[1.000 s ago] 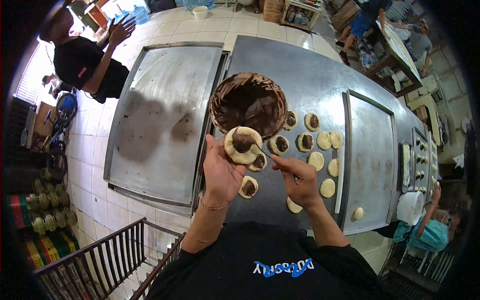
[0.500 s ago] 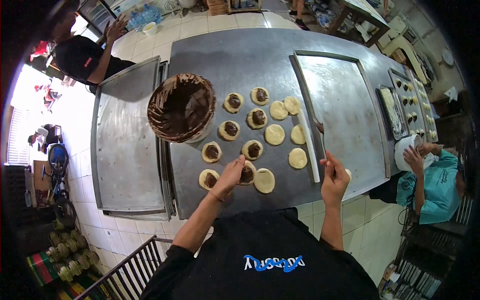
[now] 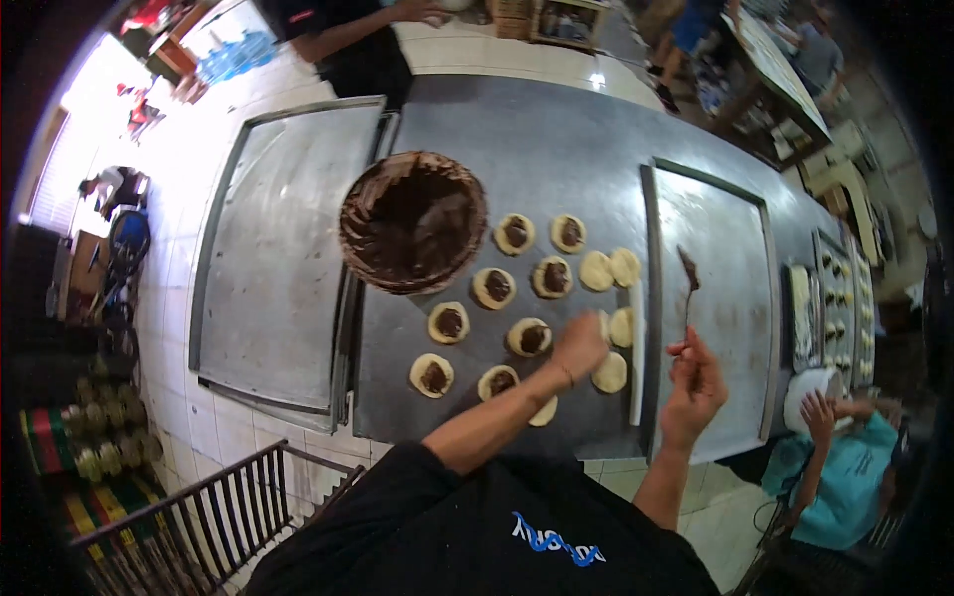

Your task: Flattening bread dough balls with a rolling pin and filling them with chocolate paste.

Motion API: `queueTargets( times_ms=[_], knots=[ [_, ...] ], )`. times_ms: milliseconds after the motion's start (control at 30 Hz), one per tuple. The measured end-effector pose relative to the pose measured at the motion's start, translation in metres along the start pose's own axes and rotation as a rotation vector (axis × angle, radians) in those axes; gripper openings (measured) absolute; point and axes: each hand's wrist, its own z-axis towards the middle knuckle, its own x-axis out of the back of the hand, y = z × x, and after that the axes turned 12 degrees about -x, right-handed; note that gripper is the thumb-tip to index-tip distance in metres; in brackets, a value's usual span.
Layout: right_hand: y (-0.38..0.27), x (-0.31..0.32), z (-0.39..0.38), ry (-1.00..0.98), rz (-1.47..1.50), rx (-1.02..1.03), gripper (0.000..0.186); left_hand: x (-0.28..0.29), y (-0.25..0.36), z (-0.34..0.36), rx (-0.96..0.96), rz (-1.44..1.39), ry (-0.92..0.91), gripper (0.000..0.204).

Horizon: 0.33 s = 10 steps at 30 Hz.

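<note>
My right hand (image 3: 693,394) is closed around the thin handle of a chocolate-smeared spoon (image 3: 689,268), held upright over the right-hand tray. My left hand (image 3: 581,346) reaches across the table to the plain dough rounds, partly covering one dough round (image 3: 603,323); its fingertips are hidden. Other bare rounds lie beside it, including a lower dough round (image 3: 609,372). To the left, several rounds carry dark chocolate filling, such as a topped round (image 3: 494,288). Under my left forearm lie another topped round (image 3: 498,381) and a bare one (image 3: 543,411). A bucket (image 3: 348,243) of chocolate filling stands behind them.
Metal trays (image 3: 288,248) are stacked at the left, and a shallow tray (image 3: 770,328) lies right. A white strip (image 3: 637,387) runs beside it. Further right are filled trays (image 3: 837,308) and a co-worker in a teal shirt (image 3: 845,487) by a white pot. Another person (image 3: 348,50) stands beyond the table.
My left hand has left the chocolate-topped round near the front and moved right to the plain rounds. My right hand still holds the spoon. The view has shifted; the far person has changed position.
</note>
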Motion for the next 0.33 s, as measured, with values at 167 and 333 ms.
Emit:
queueTargets(
  times_ms=[167, 333],
  knots=[
    [-0.080, -0.077, 0.060, -0.338, -0.179, 0.209, 0.027, 0.147, 0.039, -0.119, -0.250, -0.295, -0.165, 0.025],
    [-0.092, -0.230, 0.090, -1.085, -0.741, 0.395, 0.028, 0.210, -0.057, -0.196, 0.077, -1.633, 0.139, 0.065]
  ],
)
